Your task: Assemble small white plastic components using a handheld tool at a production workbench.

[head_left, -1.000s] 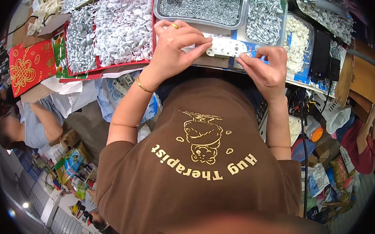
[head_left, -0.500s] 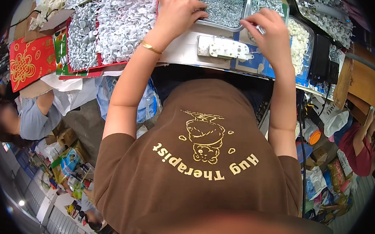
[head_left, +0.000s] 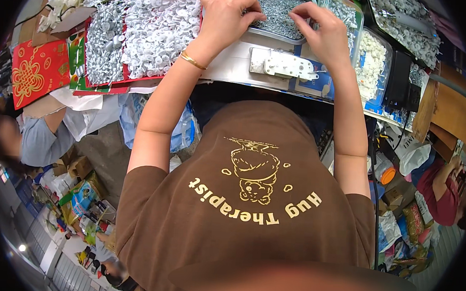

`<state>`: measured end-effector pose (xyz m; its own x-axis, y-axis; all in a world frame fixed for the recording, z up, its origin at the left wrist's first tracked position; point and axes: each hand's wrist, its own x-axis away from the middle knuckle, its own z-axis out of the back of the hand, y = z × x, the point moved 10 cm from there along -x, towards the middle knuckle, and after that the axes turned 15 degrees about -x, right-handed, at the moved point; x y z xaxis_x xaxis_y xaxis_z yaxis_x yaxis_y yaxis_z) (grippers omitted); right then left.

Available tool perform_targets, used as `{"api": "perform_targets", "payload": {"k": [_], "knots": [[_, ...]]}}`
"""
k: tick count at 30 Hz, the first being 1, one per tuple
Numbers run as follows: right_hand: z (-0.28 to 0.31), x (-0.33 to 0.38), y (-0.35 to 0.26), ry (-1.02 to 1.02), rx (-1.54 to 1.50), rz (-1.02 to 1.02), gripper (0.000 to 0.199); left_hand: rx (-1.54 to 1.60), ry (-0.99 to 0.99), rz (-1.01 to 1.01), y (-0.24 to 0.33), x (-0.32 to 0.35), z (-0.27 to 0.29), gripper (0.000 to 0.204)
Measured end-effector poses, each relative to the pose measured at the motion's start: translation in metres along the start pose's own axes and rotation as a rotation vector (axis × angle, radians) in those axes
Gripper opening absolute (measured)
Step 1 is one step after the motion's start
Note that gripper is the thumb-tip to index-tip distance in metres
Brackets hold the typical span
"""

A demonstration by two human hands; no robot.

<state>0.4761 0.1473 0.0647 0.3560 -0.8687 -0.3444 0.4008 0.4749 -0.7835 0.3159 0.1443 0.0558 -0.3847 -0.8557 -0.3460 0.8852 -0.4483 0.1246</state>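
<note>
Handling has moved toward twelve o'clock: bare left hand [head_left: 225,17] at nine o'clock of the rectangular silver metal tray [head_left: 278,35] of thin silvery metal pins [head_left: 277,16], its grip's hold hidden; the oblong white, seemingly plastic plate [head_left: 283,64], released, on the pale tabletop [head_left: 227,61] at the tray's six o'clock, apparently set aside; bare right hand [head_left: 323,31] at three o'clock, grip likewise unclear.

Your left arm [head_left: 164,97] and your right arm [head_left: 351,117] are stretched forward. Your left hand [head_left: 225,17] and your right hand [head_left: 327,37] face each other, standing apart; the fingers [head_left: 307,10] are bent, and each thumb [head_left: 250,19] points inward.
</note>
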Motion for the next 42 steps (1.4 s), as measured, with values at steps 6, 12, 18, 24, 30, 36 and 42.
{"api": "perform_targets", "payload": {"k": [6,12,18,24,30,36,42], "knots": [[0.022,0.016,-0.031,-0.033,-0.172,-0.116,0.009,0.231,0.018,0.094,-0.002,0.021,0.016,0.008],[0.007,0.052,-0.046,-0.061,0.041,0.003,0.009,0.398,-0.044,0.078,0.034,0.059,0.047,0.01],[0.002,0.05,-0.044,-0.148,-0.022,-0.047,0.01,0.284,0.057,0.059,0.068,0.079,0.051,0.013],[0.021,0.01,-0.003,0.044,0.049,-0.148,0.013,0.193,0.132,0.066,0.071,0.084,0.057,0.013],[-0.01,0.002,0.011,-0.139,0.294,0.062,0.015,0.188,0.142,0.044,0.071,0.083,0.06,0.014],[-0.008,0.002,0.011,-0.06,0.146,0.063,0.013,0.38,0.167,0.144,0.047,0.069,0.07,0.01],[-0.02,0.002,0.002,-0.119,0.283,0.169,0.012,0.206,0.195,-0.057,0.093,0.051,0.068,0.018]]}}
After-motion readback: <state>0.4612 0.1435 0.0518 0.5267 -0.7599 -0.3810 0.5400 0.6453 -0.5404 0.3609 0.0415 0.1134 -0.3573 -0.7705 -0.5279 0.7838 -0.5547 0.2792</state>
